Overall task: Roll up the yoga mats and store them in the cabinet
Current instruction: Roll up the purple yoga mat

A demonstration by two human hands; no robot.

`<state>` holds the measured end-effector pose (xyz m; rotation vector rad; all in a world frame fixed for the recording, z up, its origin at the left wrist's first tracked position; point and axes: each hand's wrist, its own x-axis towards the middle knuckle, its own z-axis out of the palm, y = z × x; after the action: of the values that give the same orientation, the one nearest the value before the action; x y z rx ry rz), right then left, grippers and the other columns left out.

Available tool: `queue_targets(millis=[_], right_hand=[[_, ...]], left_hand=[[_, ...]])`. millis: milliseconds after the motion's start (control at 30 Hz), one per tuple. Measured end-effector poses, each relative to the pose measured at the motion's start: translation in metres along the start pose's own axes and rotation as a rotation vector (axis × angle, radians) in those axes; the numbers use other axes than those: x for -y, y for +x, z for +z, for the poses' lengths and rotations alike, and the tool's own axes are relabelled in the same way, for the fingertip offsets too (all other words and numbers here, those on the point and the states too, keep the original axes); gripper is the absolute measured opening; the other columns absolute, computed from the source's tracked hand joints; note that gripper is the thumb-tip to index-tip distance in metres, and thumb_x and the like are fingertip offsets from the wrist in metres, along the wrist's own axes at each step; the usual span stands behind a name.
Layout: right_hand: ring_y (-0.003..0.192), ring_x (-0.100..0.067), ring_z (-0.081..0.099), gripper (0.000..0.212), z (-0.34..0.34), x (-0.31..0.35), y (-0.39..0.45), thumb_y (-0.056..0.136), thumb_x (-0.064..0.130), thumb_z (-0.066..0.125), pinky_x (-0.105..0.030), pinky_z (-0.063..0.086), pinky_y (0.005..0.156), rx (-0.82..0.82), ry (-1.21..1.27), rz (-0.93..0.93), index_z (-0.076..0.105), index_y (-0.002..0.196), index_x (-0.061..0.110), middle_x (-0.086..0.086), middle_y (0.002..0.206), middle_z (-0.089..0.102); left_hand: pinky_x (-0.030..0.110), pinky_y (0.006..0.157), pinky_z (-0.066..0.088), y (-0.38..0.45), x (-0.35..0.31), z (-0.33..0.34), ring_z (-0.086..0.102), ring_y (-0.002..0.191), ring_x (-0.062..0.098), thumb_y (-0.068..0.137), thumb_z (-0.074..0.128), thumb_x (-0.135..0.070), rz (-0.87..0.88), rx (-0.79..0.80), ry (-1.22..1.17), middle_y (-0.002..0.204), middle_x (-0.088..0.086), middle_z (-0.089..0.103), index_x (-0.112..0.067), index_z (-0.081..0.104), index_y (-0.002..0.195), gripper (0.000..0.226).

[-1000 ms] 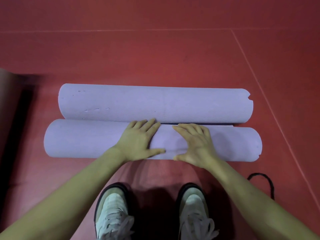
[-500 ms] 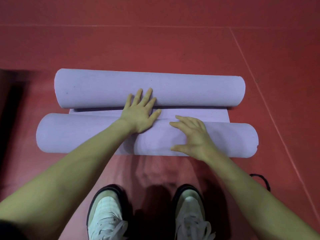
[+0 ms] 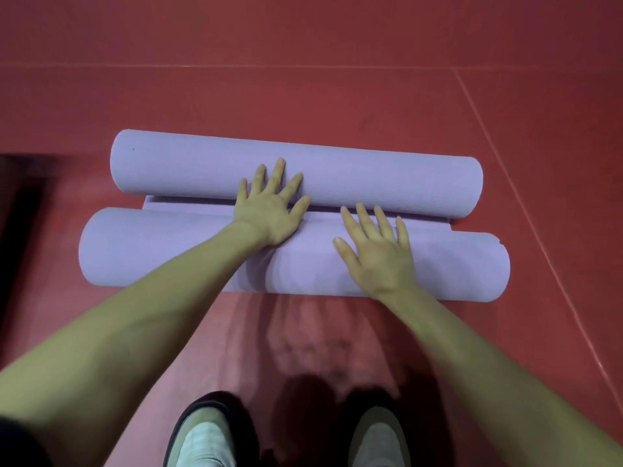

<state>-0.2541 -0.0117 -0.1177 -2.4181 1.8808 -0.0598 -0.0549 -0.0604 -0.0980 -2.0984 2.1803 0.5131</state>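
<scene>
- A red floor [image 3: 337, 96] fills the frame, with thin pale seam lines running across the top and slanting down the right side.
- The lilac yoga mat [image 3: 303, 230] lies at mid-frame as two rolls joined by a narrow flat strip [image 3: 188, 205]; its surface is matte with a fine ribbed texture.
- The far roll [image 3: 371, 180] and the near roll [image 3: 168, 254] both run left to right with long axes nearly parallel, each dipping slightly toward the right of the frame.
- The near roll sits a little lower and further right, and its right end has a small nick in the edge.
- The left hand [image 3: 269, 210] is flat with fingers spread, palm at the gap between the rolls and fingertips resting on the far roll.
- The right hand [image 3: 377, 247] lies flat with straight fingers, pressing on the top of the near roll, fingertips reaching the strip.
- Two shoes [image 3: 202, 436] show at the bottom edge, and a dark patch [image 3: 17, 230] lies at the left edge.
</scene>
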Motion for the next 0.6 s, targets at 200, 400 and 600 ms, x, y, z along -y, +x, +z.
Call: queue_targets(millis=[200,400,600], right_hand=[[0.133,-0.024,0.043,0.060,0.001,-0.001,0.036,0.094,0.054,0.023,-0.053,0.025,0.108,-0.048,0.007,0.008,0.045,0.141,0.023,-0.002,0.144,0.045],[0.146,-0.013,0.002,0.062,-0.003,-0.012,0.080,0.097,0.056,0.022,-0.042,0.001,0.118,0.094,0.076,0.070,0.004,0.151,0.032,0.004,0.160,-0.003],[0.146,-0.015,0.001,0.060,-0.008,-0.016,0.111,0.099,0.049,0.023,-0.040,0.001,0.118,0.095,0.157,0.052,0.007,0.152,0.026,0.002,0.160,-0.004]], left_hand=[[0.047,0.117,-0.004,0.019,0.005,-0.004,-0.010,0.146,0.025,0.098,0.019,-0.056,0.021,-0.060,-0.027,0.160,-0.002,-0.012,-0.037,0.005,0.152,0.059],[0.044,0.117,0.002,0.011,0.001,0.002,-0.001,0.147,0.024,0.090,0.012,-0.064,0.083,-0.141,-0.012,0.161,-0.002,-0.003,-0.028,0.009,0.153,0.072],[0.045,0.118,0.000,0.020,-0.004,0.006,0.001,0.147,0.023,0.091,0.007,-0.065,0.035,-0.047,0.074,0.161,-0.003,0.000,-0.028,0.009,0.153,0.072]])
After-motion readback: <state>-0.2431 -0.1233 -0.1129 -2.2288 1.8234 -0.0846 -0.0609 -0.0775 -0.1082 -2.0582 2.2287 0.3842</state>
